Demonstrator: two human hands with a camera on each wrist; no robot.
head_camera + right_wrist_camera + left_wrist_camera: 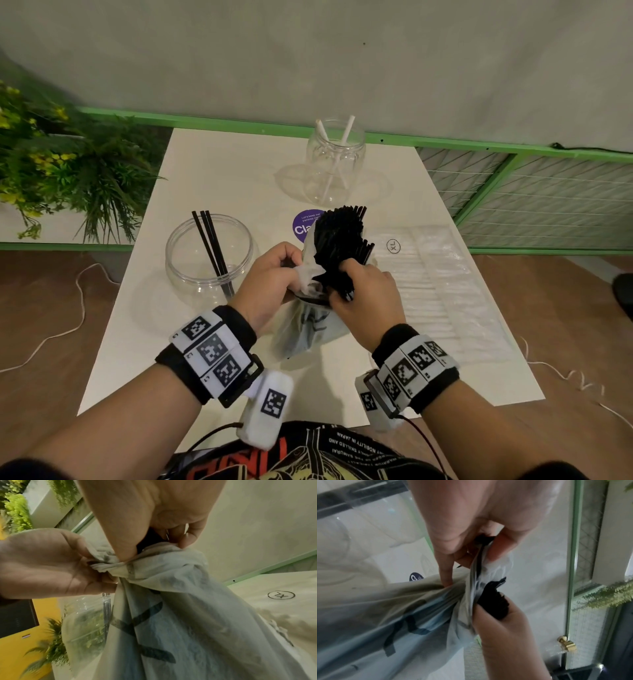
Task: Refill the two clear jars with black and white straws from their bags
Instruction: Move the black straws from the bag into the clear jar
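I am holding the bundle of black straws (pixel 342 240) in my right hand (pixel 364 294), fingers curling round its lower part, so that the straw tops are fanning upward and away from me above my knuckles. My left hand (pixel 270 287) is pinching the gathered mouth of the pale plastic bag (pixel 308 335) right beside that grip; the two hands are nearly touching. In the left wrist view my left fingers (pixel 498 547) are bunching the crumpled film while the straws are showing as a dark mass inside my right fist just below. In the right wrist view the bag is hanging slack beneath both hands, with dark printed strokes on it, and its lower end is lying on the white table (pixel 212 164).

The wide clear jar (pixel 209 260) is standing to the left of my left hand, near it but apart, with a few black straws leaning inside. The taller clear jar (pixel 335 161) is standing farther back, beyond the bundle, with two white straws crossing in it. The flat clear bag of white straws (pixel 442 284) is lying on the table to the right of my right hand, marked XL near its far end. A round purple sticker (pixel 303 224) is partly showing behind the bundle.
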